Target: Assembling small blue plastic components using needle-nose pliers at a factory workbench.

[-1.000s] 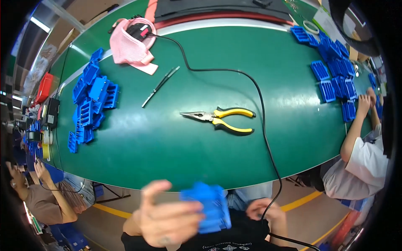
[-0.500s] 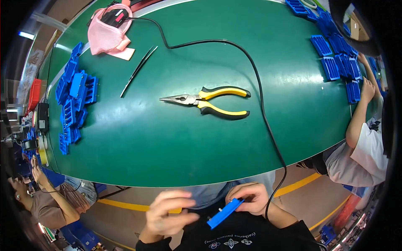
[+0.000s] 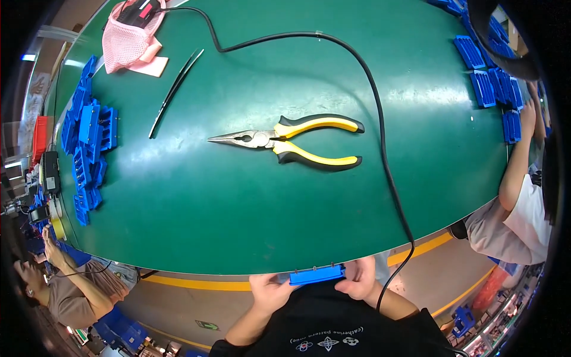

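Observation:
A blue plastic part [image 3: 316, 275] lies level between my hands at the table's near edge. Small dark pins stick up from its far side. My left hand [image 3: 270, 294] grips its left end, thumb against the near side. At its right end is my right hand [image 3: 359, 279], closed with thumb and fingers on the part; some fingertips are hidden. Beyond them, long-nose pliers [image 3: 285, 140] with yellow and black handles lie with jaws pointing left. Metal tweezers [image 3: 173, 98] rest farther left.
Blue plastic parts [image 3: 89, 134] are heaped at the left, with more blue parts [image 3: 496, 83] at far right. A black cable [image 3: 380, 119] crosses the green table [image 3: 238, 220] from a pink mesh pouch [image 3: 131, 47]. Co-workers sit left [image 3: 77, 285] and right [image 3: 505, 220].
My left hand has come in from open and apart to grip the blue part. The part has turned from tilted to level and moved toward the table edge. The view has shifted slightly.

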A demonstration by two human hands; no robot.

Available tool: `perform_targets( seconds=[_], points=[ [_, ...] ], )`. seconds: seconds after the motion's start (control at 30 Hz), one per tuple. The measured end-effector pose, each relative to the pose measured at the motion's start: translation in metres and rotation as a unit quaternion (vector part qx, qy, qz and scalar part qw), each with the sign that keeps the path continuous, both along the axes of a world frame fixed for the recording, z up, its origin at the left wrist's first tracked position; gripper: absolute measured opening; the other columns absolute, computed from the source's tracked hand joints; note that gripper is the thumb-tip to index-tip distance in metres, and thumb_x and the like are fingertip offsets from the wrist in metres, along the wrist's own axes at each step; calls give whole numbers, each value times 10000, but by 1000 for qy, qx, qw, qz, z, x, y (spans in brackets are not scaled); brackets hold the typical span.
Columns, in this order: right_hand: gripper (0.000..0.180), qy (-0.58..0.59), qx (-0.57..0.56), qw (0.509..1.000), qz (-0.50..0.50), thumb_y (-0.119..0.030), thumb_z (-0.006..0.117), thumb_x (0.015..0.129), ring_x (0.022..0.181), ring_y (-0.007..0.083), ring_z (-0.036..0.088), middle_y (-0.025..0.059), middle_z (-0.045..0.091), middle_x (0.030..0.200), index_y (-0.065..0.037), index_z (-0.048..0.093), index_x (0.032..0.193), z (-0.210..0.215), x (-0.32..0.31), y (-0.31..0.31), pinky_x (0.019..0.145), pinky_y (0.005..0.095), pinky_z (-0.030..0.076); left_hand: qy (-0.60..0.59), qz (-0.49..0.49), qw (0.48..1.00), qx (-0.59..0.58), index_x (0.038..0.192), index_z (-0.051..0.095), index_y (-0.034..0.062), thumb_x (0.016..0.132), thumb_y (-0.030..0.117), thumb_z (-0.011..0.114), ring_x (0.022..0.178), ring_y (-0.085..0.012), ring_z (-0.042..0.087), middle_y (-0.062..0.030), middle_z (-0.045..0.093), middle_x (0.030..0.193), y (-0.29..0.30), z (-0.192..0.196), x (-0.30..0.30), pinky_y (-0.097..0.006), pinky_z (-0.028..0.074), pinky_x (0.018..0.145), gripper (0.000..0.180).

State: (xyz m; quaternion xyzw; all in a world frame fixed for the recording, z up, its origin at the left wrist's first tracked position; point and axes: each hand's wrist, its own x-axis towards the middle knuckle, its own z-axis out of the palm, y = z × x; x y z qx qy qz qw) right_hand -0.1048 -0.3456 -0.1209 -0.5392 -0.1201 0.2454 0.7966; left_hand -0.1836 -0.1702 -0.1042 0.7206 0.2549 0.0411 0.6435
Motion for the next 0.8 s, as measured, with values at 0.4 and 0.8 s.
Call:
perform_targets(
  seconds=[0.4, 0.8],
  points=[
    [548, -96, -85, 991, -27, -417, 853, 653, 890, 222, 598, 57, 620, 976, -50, 636, 996, -6, 2, 27, 799, 361, 459, -139, 60, 972, -178, 1155, 531, 22, 736, 135, 798, 982, -196, 571, -83, 570, 1109, -11, 4, 9, -320, 466, 784, 509],
    [605, -93, -57, 993, -36, -463, 805, 692, 981, 221, 583, 79, 596, 1085, -31, 607, 1067, -6, -2, 29, 859, 369, 447, -187, 23, 976, -113, 1046, 577, 4, 735, 280, 689, 903, -238, 551, -106, 568, 1021, -21, -38, 5, -367, 444, 797, 430]
  ],
)
